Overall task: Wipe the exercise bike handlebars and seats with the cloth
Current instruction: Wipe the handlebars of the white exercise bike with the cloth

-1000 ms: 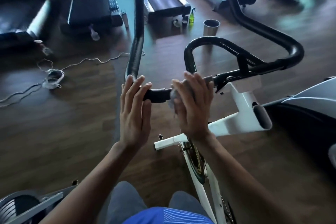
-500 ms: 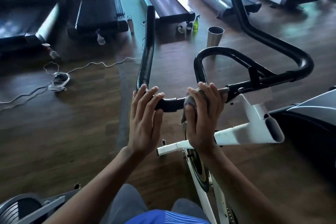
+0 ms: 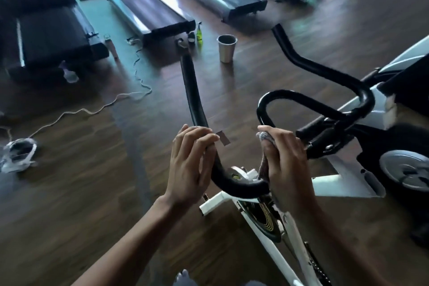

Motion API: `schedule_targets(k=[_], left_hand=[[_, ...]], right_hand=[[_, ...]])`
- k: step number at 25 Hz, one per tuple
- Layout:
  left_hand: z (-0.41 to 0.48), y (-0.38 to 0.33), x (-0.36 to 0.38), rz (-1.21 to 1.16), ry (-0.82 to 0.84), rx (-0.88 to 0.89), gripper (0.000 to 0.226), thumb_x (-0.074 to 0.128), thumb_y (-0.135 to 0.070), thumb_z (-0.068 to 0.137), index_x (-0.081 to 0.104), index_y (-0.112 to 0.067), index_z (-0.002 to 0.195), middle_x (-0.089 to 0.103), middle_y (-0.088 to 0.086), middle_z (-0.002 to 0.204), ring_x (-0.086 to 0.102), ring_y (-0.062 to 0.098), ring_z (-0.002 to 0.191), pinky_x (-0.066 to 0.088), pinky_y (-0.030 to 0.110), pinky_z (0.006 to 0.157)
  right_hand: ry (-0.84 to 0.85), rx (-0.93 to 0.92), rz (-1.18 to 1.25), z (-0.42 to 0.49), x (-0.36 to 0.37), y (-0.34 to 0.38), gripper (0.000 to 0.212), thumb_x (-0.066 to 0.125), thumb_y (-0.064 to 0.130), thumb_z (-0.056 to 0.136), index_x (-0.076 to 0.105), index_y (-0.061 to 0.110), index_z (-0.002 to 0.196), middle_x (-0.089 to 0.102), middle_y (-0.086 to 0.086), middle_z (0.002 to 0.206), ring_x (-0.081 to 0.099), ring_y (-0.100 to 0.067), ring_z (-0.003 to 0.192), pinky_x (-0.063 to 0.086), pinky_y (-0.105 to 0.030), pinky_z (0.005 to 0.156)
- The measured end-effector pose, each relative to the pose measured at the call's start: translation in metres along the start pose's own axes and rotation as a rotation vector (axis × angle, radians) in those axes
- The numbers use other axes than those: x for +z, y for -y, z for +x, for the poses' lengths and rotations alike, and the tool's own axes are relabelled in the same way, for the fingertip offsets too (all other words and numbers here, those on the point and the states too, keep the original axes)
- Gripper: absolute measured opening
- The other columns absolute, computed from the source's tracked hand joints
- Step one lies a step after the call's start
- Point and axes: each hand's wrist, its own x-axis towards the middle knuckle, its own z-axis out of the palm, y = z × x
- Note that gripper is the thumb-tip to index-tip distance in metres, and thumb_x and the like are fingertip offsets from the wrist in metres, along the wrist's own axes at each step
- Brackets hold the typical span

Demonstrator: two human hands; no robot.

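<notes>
The exercise bike's black handlebars (image 3: 195,100) curve out from a white frame (image 3: 343,183) in the middle of the view. My left hand (image 3: 189,167) rests on the bend of the left bar, fingers laid over it and only slightly bent. My right hand (image 3: 284,165) grips a grey patterned cloth (image 3: 263,160) wrapped over the bar beside the centre loop; cloth shows above and below my fingers. No seat is in view.
A steel cup (image 3: 226,47) and a green spray bottle (image 3: 199,33) stand on the wooden floor beyond the bars. Several treadmills (image 3: 151,11) line the far side. A white cable (image 3: 92,109) trails across the floor to the left. A flywheel (image 3: 406,169) sits at right.
The view has tilted up and shifted, so the bars now sit lower and more to the right. Both hands stay on the bar; the right hand with the cloth has drawn apart from the left.
</notes>
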Motion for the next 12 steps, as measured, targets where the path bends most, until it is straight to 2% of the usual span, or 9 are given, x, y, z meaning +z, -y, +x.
schedule_targets(k=[3,7,12], left_hand=[[0.029,0.036,-0.020,-0.064,0.045,0.043,0.020,0.053,-0.007,0.098,0.070,-0.003,0.107,0.065,0.010,0.113,0.056,0.028,0.111,0.043,0.055,0.100],[0.081,0.075,-0.033,-0.140,0.103,0.128,0.022,0.052,-0.011,0.101,0.071,-0.002,0.106,0.066,0.010,0.112,0.058,0.030,0.109,0.043,0.054,0.098],[0.166,0.103,-0.011,-0.240,0.166,0.315,0.019,0.055,-0.013,0.101,0.072,-0.005,0.105,0.067,0.008,0.109,0.060,0.028,0.106,0.044,0.054,0.099]], right_hand=[[-0.044,0.092,-0.043,0.024,0.013,0.026,0.031,0.043,0.038,0.105,0.061,0.028,0.127,0.062,0.006,0.122,0.056,-0.017,0.113,0.046,-0.046,0.097],[-0.163,0.159,-0.111,0.062,0.039,0.057,0.033,0.045,0.035,0.103,0.063,0.022,0.128,0.063,0.001,0.119,0.058,-0.017,0.109,0.046,-0.038,0.097],[-0.339,0.269,-0.098,0.106,0.076,0.066,0.044,0.038,0.043,0.101,0.063,0.020,0.130,0.058,0.007,0.115,0.056,-0.013,0.111,0.037,-0.016,0.099]])
